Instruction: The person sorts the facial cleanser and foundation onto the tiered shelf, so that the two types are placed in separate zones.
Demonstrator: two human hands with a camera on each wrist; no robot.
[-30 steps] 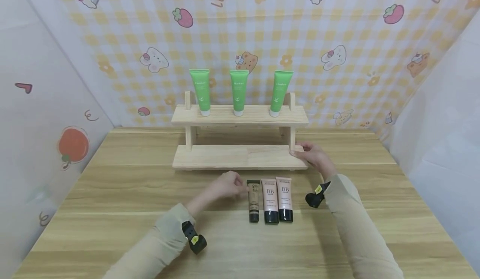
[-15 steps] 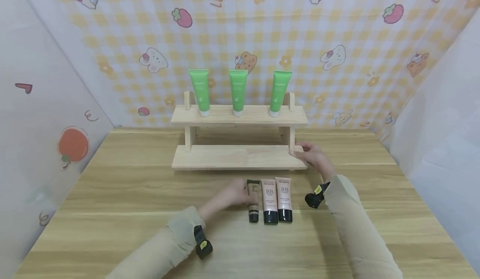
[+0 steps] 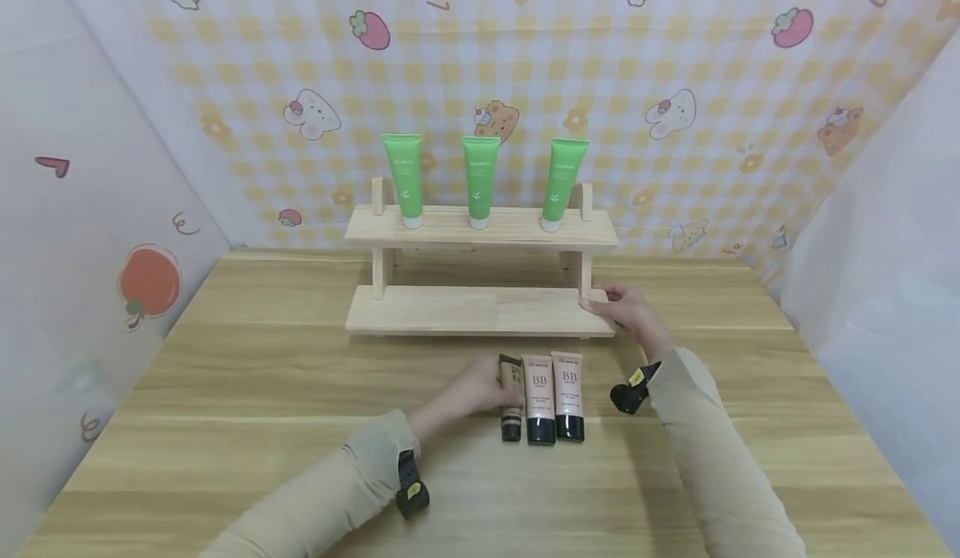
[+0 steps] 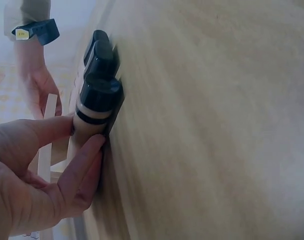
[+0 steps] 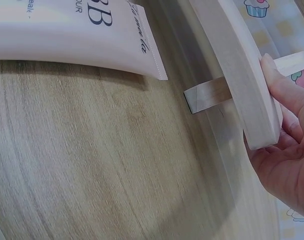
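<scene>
My left hand (image 3: 480,384) pinches a small gold-brown cosmetic tube (image 3: 511,423) with a dark cap, lying on the table. In the left wrist view, thumb and fingers sit on either side of the tube (image 4: 85,131) just below its cap. Right beside it lie two pink BB cream tubes (image 3: 539,391) with black caps. At the right end of the wooden two-tier shelf (image 3: 465,312), my right hand (image 3: 636,318) grips the lower board, thumb on top and fingers underneath. Along the upper board stand three green tubes (image 3: 480,178), caps down.
The wooden table (image 3: 285,358) extends to both sides of the shelf and in front of the tubes. Behind hangs a yellow-checked cloth (image 3: 525,66) with cartoon prints. White cloth walls (image 3: 97,233) flank the table.
My left hand has moved right and taken hold of the gold-brown tube, which has turned slightly and shifted toward the pink ones. The right hand stays on the shelf.
</scene>
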